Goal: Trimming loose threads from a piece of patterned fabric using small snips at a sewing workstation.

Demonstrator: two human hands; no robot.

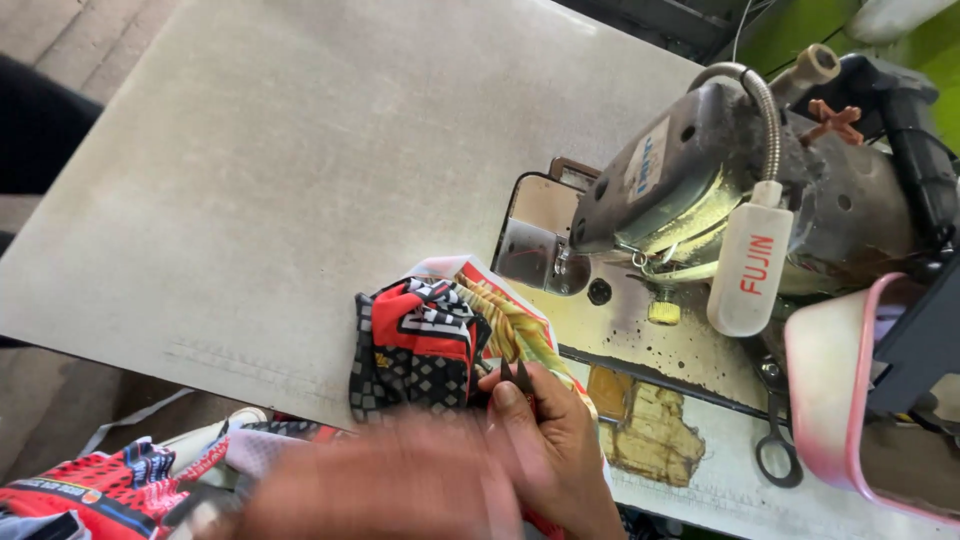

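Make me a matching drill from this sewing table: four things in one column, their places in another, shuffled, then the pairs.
Things:
1. sewing machine
2. printed fabric piece
3. scissors
4. pink tray

Places:
A. flat on the table, just left of the pink tray
B. at the right edge
C. upper right of the table
D. under the right hand

Pairs: 1-C, 2-D, 3-A, 4-B

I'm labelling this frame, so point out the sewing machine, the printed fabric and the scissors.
Sewing machine (700, 190), head view, on its grey body.
Printed fabric (415, 345), head view, on the red-and-black panel.
Scissors (778, 455), head view, on a handle loop.
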